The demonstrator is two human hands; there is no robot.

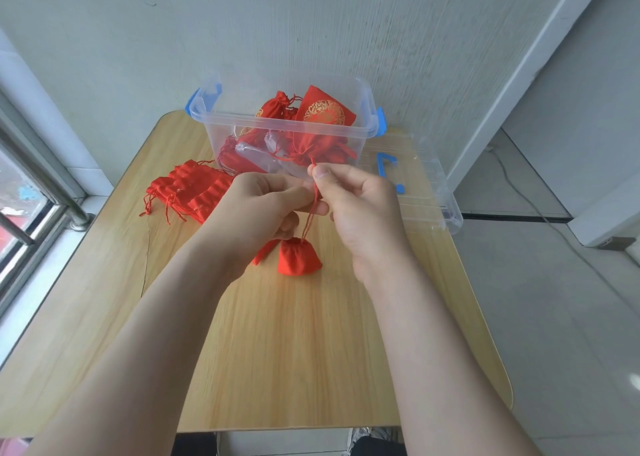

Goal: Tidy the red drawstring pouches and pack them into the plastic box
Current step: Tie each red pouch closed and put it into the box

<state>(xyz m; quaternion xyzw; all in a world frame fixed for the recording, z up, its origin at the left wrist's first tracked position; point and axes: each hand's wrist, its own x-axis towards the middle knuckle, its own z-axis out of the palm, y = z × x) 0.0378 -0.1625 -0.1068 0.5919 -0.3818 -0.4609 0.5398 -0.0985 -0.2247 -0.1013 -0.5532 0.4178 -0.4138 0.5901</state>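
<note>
Your right hand pinches the top of a red drawstring between thumb and forefinger, while the other fingers curl loosely below. Your left hand sits just beside it, its fingers curled in and nipping the same cord a little lower down, so both hands are closed on the string. From that cord hangs a small red pouch, its mouth gathered tight, above the middle of the wooden bench. You cannot tell whether its base touches the wood. A second scrap of red cloth shows just under your left hand, beside the pouch, and whether you hold it is unclear. At the far edge of the bench stands the clear plastic box with blue latches, open at the top. Inside it lie packed pouches, some cinched and one flat with a gold pattern facing up. To the left of the box, near your left hand, a heap of loose pouches lies on the bench with cords trailing. The clear lid lies flat to the right of the box, at the bench's right edge.
</note>
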